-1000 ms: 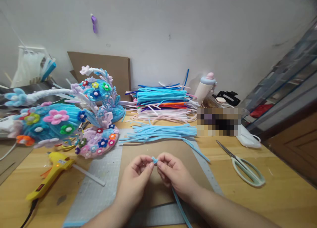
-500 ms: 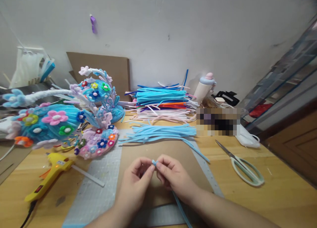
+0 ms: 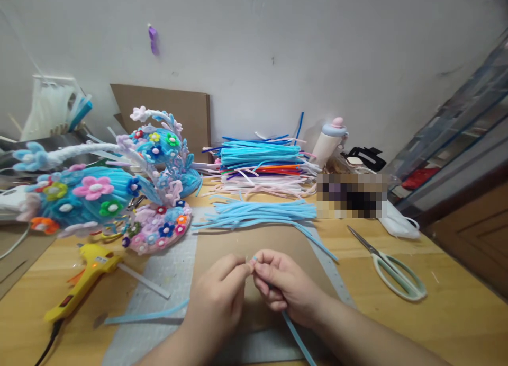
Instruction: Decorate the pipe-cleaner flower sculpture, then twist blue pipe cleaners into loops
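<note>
Over a brown cardboard sheet, my left hand and my right hand meet at the fingertips, both closed in a pinch. A light blue pipe cleaner runs from under my right hand toward the front edge. Another light blue length sticks out to the left from behind my left hand. Whether the two lengths are one piece is hidden by my fingers. A tiny blue bit shows between the fingertips. Just beyond lies a bundle of light blue pipe cleaners.
Scissors lie at the right. On the left are a yellow glue gun with its glue stick and flower-covered pipe cleaner lamps. Behind stand stacked coloured pipe cleaners and a bottle. A cutting mat underlies the cardboard.
My left hand has turned, its back now more toward me. A light blue length now shows to its left. Less of the blue piece shows between my fingertips.
</note>
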`<state>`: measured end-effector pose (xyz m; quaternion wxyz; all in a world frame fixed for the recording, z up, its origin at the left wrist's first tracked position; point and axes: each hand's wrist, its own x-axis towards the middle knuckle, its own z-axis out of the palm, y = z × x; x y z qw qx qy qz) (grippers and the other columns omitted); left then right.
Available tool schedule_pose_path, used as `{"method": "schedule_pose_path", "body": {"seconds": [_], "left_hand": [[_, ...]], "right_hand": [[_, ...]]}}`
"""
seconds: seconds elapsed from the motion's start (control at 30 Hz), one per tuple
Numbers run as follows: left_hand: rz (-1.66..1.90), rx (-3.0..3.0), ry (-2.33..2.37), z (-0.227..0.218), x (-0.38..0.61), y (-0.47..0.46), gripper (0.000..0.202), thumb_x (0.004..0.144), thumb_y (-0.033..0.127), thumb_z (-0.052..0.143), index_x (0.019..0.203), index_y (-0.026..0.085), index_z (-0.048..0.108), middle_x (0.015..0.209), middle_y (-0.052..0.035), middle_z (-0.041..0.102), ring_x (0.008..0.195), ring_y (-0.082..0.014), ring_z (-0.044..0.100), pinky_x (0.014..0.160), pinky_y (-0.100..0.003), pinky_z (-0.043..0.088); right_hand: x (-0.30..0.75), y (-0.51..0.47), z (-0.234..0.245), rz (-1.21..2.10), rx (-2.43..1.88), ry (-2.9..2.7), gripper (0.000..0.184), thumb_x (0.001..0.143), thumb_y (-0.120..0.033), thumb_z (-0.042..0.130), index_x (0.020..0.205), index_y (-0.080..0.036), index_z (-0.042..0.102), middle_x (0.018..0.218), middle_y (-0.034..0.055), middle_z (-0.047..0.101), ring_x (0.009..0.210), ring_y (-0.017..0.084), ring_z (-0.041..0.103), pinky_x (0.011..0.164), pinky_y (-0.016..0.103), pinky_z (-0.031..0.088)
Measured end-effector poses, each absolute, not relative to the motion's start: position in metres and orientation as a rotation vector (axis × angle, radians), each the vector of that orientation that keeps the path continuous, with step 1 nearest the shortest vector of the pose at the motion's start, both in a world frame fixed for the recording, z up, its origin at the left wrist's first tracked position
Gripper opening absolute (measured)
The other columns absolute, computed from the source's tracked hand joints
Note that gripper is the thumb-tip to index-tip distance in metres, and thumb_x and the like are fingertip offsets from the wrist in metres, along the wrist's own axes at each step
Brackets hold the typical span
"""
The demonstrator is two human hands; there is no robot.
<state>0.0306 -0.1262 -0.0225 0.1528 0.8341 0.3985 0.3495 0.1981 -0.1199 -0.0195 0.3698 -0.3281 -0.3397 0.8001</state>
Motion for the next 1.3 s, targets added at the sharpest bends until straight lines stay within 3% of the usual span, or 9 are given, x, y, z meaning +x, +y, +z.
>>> {"method": "schedule_pose_path", "body": {"seconds": [0.23,0.43,0.6,0.73,0.83,0.97,1.1,1.3], "left_hand": [[0.556,2.272,0.919,0.000,0.026,-0.118,0.043,0.086,0.009,0.038,0.122,0.029,0.050,0.099,-0.0042,0.058,0.090,-0.0162,0.055,0.078,-0.026,0.044],[0.429,2.330,1.003,0.004,0.024,-0.116,0.028,0.082,0.010,0.045,0.103,0.024,0.056,0.097,-0.0030,0.058,0.089,-0.0176,0.055,0.074,-0.026,0.043],[0.399,2.391,0.933,0.005,0.019,-0.115,0.023,0.081,0.010,0.047,0.098,0.023,0.056,0.095,-0.0024,0.058,0.088,-0.0167,0.054,0.074,-0.025,0.041],[0.391,2.451,0.950,0.002,0.016,-0.113,0.010,0.084,0.015,0.048,0.084,0.020,0.056,0.084,-0.0013,0.057,0.078,-0.0147,0.054,0.065,-0.022,0.038],[0.387,2.482,0.994,0.000,0.017,-0.112,0.018,0.088,0.018,0.044,0.072,0.018,0.052,0.073,0.0003,0.054,0.068,-0.0127,0.052,0.057,-0.021,0.034],[0.406,2.449,1.150,-0.002,0.021,-0.111,0.017,0.088,0.022,0.045,0.073,0.019,0.051,0.072,0.0003,0.055,0.066,-0.0129,0.052,0.056,-0.022,0.034],[0.435,2.543,1.067,-0.003,0.021,-0.113,0.016,0.090,0.021,0.040,0.083,0.019,0.055,0.081,-0.0028,0.058,0.074,-0.0152,0.055,0.062,-0.023,0.037],[0.497,2.698,0.949,-0.001,0.018,-0.114,0.020,0.089,0.014,0.038,0.079,0.019,0.054,0.077,-0.0026,0.057,0.068,-0.0139,0.052,0.059,-0.024,0.033]], "right_hand": [[0.212,-0.112,-0.015,2.228,-0.981,-1.089,0.020,0.074,-0.031,0.063,0.077,-0.018,0.050,0.047,-0.0084,0.047,0.032,0.001,0.022,0.030,0.015,0.012],[0.216,-0.109,-0.019,2.355,-1.016,-1.090,0.019,0.072,-0.028,0.064,0.070,-0.018,0.048,0.044,-0.0080,0.048,0.028,0.001,0.023,0.029,0.014,0.013],[0.217,-0.108,-0.020,2.328,-1.065,-1.100,0.021,0.070,-0.029,0.066,0.068,-0.017,0.049,0.042,-0.0070,0.050,0.027,0.002,0.027,0.029,0.014,0.015],[0.218,-0.108,-0.021,2.317,-1.048,-1.120,0.021,0.069,-0.029,0.067,0.068,-0.016,0.051,0.042,-0.0066,0.050,0.028,0.002,0.029,0.029,0.014,0.016],[0.215,-0.110,-0.021,2.245,-1.034,-1.148,0.023,0.068,-0.030,0.069,0.068,-0.016,0.051,0.042,-0.0069,0.050,0.028,0.002,0.029,0.029,0.014,0.017],[0.211,-0.112,-0.020,2.103,-1.050,-1.124,0.026,0.068,-0.033,0.070,0.069,-0.016,0.050,0.041,-0.0074,0.050,0.028,0.001,0.029,0.029,0.013,0.018],[0.215,-0.109,-0.022,2.424,-0.914,-0.899,0.016,0.071,-0.026,0.063,0.073,-0.017,0.050,0.044,-0.0072,0.050,0.027,0.001,0.027,0.029,0.012,0.019],[0.220,-0.103,-0.030,2.776,-0.665,-0.652,0.014,0.079,-0.028,0.049,0.076,-0.015,0.052,0.046,-0.0037,0.052,0.027,0.004,0.033,0.028,0.013,0.025]]}}
